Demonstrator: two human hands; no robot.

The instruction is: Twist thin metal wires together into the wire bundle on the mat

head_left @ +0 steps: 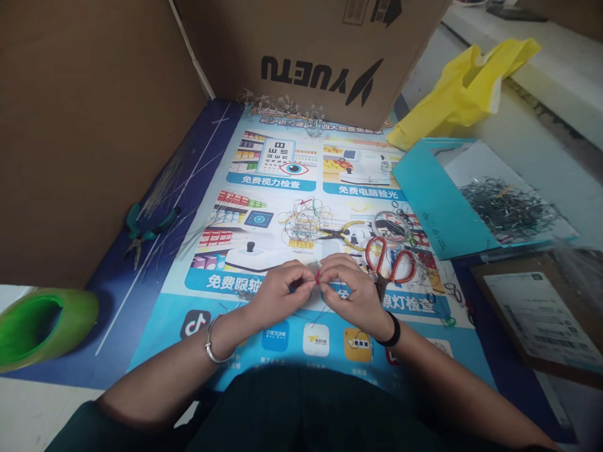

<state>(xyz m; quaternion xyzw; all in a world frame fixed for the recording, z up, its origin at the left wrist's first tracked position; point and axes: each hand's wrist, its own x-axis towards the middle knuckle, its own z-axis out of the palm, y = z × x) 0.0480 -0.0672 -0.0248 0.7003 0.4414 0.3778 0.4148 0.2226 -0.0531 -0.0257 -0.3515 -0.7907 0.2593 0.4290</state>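
Over the printed poster, my left hand pinches a small red piece between thumb and forefinger. My right hand pinches the same piece from the other side, fingertips almost meeting. The piece looks like thin red wire or cord, too small to make out fully. Just beyond the hands lies a tangle of thin wires with red and green bits. Yellow-handled pliers rest beside that tangle. Red-handled scissors lie close to my right hand, which partly hides their blades.
Cardboard walls stand behind and to the left. Teal-handled pliers and loose straight wires lie left. A wide tape roll sits front left. At right are a blue box of metal pieces, a yellow bag and a labelled carton.
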